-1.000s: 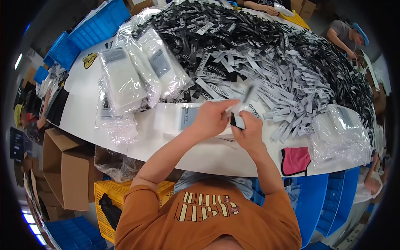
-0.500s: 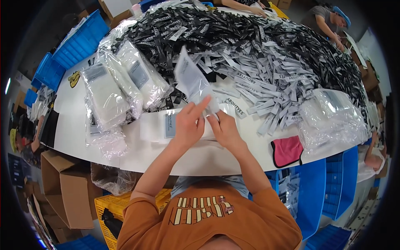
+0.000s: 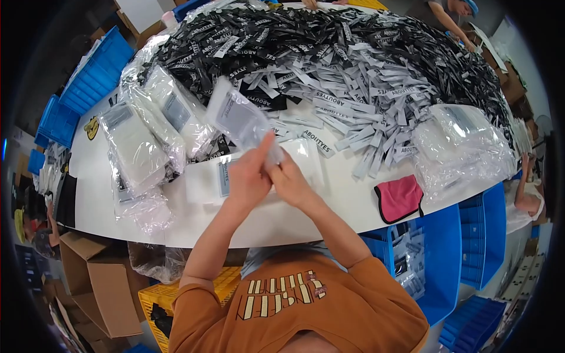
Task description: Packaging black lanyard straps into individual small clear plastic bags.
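Both hands met over the bench (image 3: 212,226), the left grip (image 3: 252,176) and the right grip (image 3: 289,179) each closed on the lower end of a clear packet (image 3: 234,115). The packet slanted up and away toward the person's left, its grey panel uppermost, clear of the bench; whether it was one bag or several could not be told. Below it and partly behind the hands lay a flat white stack (image 3: 203,182) with a blue-grey label.

The step in hand looked like straightening or parting the film at its gathered end, though the fingers hid the exact pinch. The next move seemed to call for a light, even hold, with one hand steadying the packet while the other worked the edge, since such film would likely slide or crease.

Beyond lay a heap of pale strips (image 3: 347,106) and black strips (image 3: 294,35); a pink cloth (image 3: 400,199) rested toward the right.
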`<action>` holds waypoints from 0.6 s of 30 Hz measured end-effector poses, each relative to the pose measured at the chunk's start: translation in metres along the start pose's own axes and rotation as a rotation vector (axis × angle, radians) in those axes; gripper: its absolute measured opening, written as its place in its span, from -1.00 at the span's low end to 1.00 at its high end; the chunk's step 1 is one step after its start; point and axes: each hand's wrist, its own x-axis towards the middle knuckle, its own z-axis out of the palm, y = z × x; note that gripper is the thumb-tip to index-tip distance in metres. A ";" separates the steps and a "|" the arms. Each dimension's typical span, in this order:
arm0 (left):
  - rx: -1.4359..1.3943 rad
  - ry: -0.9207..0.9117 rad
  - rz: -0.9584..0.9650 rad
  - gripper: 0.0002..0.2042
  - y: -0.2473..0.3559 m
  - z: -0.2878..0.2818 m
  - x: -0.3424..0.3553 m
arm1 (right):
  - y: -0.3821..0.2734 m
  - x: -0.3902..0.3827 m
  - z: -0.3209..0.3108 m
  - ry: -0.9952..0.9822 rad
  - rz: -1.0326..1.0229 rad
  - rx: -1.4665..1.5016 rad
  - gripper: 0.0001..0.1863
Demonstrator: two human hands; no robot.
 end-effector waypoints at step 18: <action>-0.290 -0.534 -0.369 -0.31 0.038 -0.035 0.002 | 0.027 -0.009 -0.027 0.016 -0.029 0.039 -0.84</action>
